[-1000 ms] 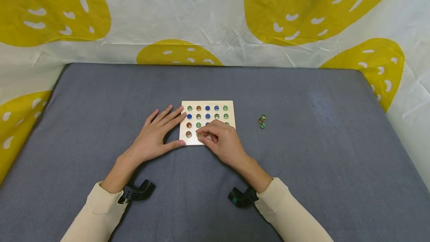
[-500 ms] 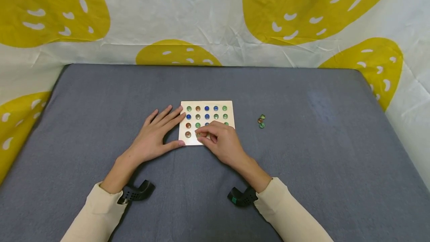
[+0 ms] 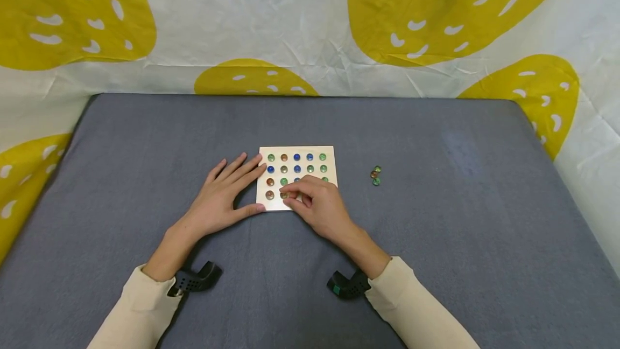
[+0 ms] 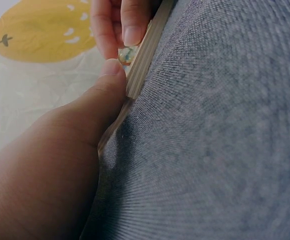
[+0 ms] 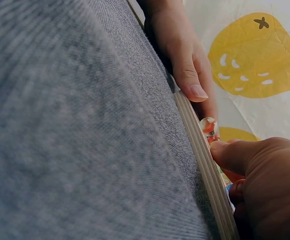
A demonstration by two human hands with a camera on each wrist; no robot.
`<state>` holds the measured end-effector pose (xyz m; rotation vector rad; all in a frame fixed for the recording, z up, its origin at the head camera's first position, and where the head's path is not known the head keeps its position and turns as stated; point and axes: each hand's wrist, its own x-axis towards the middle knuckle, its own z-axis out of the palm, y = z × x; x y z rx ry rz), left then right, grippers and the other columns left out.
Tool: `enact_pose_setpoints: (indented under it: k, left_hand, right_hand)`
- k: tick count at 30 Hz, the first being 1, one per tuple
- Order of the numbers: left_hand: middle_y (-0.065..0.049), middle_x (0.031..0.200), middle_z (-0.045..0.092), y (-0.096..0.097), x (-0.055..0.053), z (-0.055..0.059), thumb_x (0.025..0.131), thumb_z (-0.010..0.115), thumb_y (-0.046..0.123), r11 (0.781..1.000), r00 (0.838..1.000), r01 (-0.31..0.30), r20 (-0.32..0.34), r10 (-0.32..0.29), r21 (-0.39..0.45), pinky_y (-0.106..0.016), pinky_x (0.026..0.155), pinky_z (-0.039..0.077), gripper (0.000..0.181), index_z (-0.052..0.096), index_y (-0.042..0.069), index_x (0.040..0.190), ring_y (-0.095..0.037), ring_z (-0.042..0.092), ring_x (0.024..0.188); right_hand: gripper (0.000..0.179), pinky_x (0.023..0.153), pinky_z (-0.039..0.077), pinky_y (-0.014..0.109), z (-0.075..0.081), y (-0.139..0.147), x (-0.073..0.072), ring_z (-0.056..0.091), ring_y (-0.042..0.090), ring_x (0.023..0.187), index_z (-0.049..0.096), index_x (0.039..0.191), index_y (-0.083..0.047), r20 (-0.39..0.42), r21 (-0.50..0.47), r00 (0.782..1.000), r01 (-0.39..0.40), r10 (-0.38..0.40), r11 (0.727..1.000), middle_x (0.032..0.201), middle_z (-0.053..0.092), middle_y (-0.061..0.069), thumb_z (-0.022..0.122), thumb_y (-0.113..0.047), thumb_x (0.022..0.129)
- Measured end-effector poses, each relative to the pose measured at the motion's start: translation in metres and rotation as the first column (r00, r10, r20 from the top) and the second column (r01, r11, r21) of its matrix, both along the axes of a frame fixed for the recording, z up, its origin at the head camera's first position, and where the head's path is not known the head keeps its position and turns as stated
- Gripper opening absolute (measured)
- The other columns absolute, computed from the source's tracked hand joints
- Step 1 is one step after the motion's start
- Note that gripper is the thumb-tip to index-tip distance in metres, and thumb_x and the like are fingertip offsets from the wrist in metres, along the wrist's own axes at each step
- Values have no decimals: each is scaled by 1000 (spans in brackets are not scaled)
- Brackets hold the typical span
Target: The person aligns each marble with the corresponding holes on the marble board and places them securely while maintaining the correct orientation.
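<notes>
A pale wooden board [image 3: 263, 203] lies on the table, with coloured glass marbles seated in rows on it. My left hand [image 3: 218, 195] spreads straight fingers along the board's left side, fingertips and thumb resting on its edge. Over the front row, my right hand [image 3: 322, 203] pinches a marble [image 3: 283, 195] between thumb and fingers, at the second place from the left. To its left sits a brownish marble [image 3: 269, 195], which shows clear with red inside as a marble [image 5: 208, 125] in the right wrist view. My right hand hides part of the front rows.
Several loose marbles [image 3: 375, 175], green and brown, lie close together to the right of the board. Grey cloth covers the table [image 3: 436, 220]. A white curtain with yellow fruit shapes [image 3: 256, 77] hangs behind the far edge.
The head view has shifted very slightly. Both hands keep nearly the same place on the board, the right still pinching the marble at the front row.
</notes>
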<state>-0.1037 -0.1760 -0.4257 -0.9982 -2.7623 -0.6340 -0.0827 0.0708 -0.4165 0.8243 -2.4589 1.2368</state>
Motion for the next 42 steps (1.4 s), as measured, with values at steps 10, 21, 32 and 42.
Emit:
enact_pose_setpoints:
  k: [10,21,32,42]
  left_hand:
    - [-2,156,27,0,1,2,88,55,61,1000,1000,11,0,-11,11,-54,112,9,78,36,18,150,-29,18,143]
    - [-1,156,27,1,0,4,87,57,61,1000,1000,11,-1,-11,3,-53,112,8,79,35,20,151,-28,18,143]
    - [-1,156,27,-1,1,4,87,58,61,1000,1000,11,0,-11,10,-53,112,8,80,35,19,150,-28,18,143]
    - [0,156,26,0,1,4,86,60,60,1000,1000,5,8,-5,10,-52,112,7,80,34,19,151,-27,17,143]
  right_hand:
    - [15,48,35,21,7,2,1,41,4,53,75,96,-10,63,-70,998,-9,13,998,76,61,-7,77,-8,82]
    - [13,50,37,24,26,21,-1,44,7,56,75,95,-10,98,-80,995,38,-30,996,75,59,-9,78,-12,82]
    - [13,49,35,25,35,51,-9,44,12,56,74,94,-10,127,-115,989,89,-74,989,75,59,-7,78,-12,82]
    - [12,51,35,24,61,69,-6,44,17,58,73,92,-3,158,-103,982,119,-102,988,71,57,6,76,-1,80]
